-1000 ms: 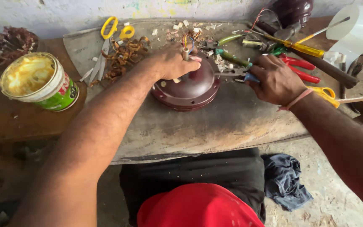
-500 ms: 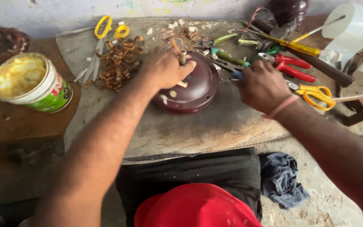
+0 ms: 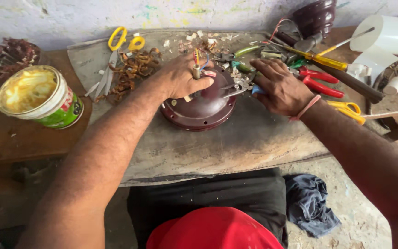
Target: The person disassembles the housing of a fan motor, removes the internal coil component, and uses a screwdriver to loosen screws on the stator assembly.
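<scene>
Behind your bench runs a pale, paint-flecked wall (image 3: 70, 18), and under your hands lies a grey, worn work slab (image 3: 217, 147) set across a brown wooden table (image 3: 19, 138). On the ground to your right sits a crumpled dark blue cloth (image 3: 310, 203).

Largest on the slab is the round maroon metal motor housing (image 3: 203, 108), lying flat near the middle, its short shaft upright with red, yellow and blue wires rising beside it. Your left hand (image 3: 180, 78) rests on top of that housing, fingers curled around the shaft and wires, closed on them rather than spread. Your right hand (image 3: 279, 87), a thin pink band at the wrist, lies just right of the housing; it grips blue-handled steel pliers (image 3: 240, 87) whose nose reaches onto the housing's top.

At the far left, on the table, stands an open tin of yellowish grease with a green and red label (image 3: 40, 97). A white paper roll (image 3: 392, 34) sits at the far right, with a second dark maroon domed housing (image 3: 314, 16) against the wall. Between them lie a long screwdriver with a yellow handle (image 3: 321, 60), red-handled pliers (image 3: 321, 83) and yellow-handled scissors (image 3: 346, 108) close to your right wrist. Another pair of yellow-handled scissors (image 3: 123, 39) lies at the slab's far left, beside a tangle of rusty brown coiled wire (image 3: 132, 69). Small pale scraps (image 3: 199, 39) are scattered along the back edge.
</scene>
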